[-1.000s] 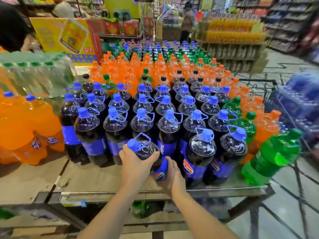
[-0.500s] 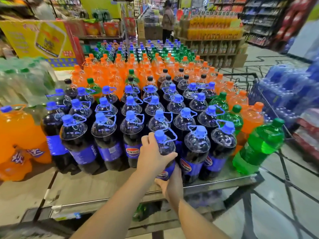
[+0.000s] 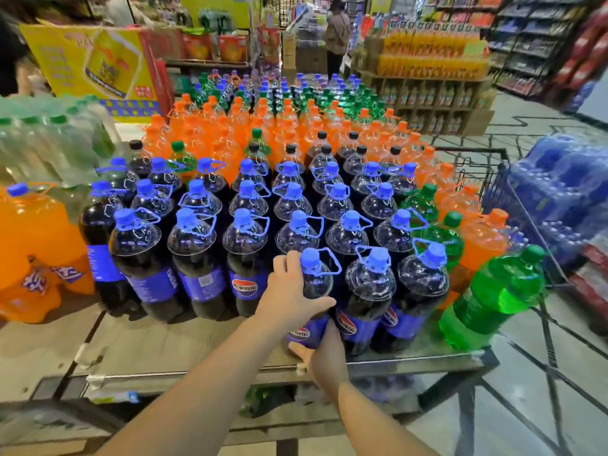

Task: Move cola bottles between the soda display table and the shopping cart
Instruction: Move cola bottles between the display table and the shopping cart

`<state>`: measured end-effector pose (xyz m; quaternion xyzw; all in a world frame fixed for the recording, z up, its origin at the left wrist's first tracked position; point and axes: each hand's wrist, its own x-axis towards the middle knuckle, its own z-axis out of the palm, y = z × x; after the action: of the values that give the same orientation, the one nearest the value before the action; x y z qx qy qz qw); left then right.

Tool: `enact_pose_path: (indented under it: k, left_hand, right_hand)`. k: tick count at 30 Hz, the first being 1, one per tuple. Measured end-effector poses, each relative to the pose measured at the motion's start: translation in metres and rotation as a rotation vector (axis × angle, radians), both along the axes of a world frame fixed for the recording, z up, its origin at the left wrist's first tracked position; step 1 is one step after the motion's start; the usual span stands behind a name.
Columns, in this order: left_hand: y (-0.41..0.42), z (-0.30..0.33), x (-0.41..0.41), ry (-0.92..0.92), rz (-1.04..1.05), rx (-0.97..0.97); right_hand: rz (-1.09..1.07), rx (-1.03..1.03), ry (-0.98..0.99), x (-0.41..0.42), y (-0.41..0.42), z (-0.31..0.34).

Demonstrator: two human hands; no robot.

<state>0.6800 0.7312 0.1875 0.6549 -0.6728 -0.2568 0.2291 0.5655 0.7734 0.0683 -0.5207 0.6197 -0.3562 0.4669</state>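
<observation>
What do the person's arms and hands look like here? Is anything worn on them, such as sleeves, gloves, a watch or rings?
Both forearms are bare as far as the picture shows them; no sleeve edge is in view. The left hand and the right hand have no gloves. No watch, bracelet or band shows on either wrist, and no ring shows on the visible fingers. Some fingers of the right hand are hidden.

cola bottles (image 3: pixel 368 284): we see dark cola, blue caps, blue labels with a red, white and blue roundel
orange bottles (image 3: pixel 480 245): orange drink, orange caps, at 12 and 3 o'clock of the cola
green bottle (image 3: pixel 493 297): bright green, darker green cap
worktop (image 3: pixel 184 343): dull grey-beige
floor (image 3: pixel 539 373): pale tiles, dark lines
</observation>
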Motion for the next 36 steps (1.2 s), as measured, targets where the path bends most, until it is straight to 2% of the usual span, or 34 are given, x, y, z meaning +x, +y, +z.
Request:
enact_pose_path:
  k: [2,4,13,16,18,26,32,36]
  left_hand:
    - [0.0,0.001,-0.001,-0.004,0.0,-0.001]
    - [0.002,0.0,-0.001,0.004,0.008,-0.002]
    - [0.007,0.008,-0.001,-0.029,-0.008,0.009]
    - [0.007,0.012,0.002,-0.057,-0.032,0.029]
    - [0.006,0.016,0.003,-0.095,-0.053,0.035]
    - [0.002,0.042,0.021,-0.338,-0.245,0.102]
    - [0.011,0.079,0.027,-0.544,-0.328,-0.003]
    - [0.02,0.094,0.011,-0.637,-0.357,-0.172]
  right_hand:
    - [0.036,0.066,-0.101,-0.007,0.001,0.007]
    - [0.025,0.057,-0.05,-0.012,-0.004,0.009]
    - [0.037,0.103,0.27,-0.021,0.006,0.033]
    - [0.037,0.036,0.438,-0.028,0.015,0.05]
    - [0.044,0.021,0.538,-0.036,0.023,0.059]
    - [-0.055,0.017,0.737,-0.085,0.072,0.112]
    - [-0.185,0.066,0.767,-0.125,0.114,0.154]
    - [-0.253,0.093,0.802,-0.151,0.134,0.171]
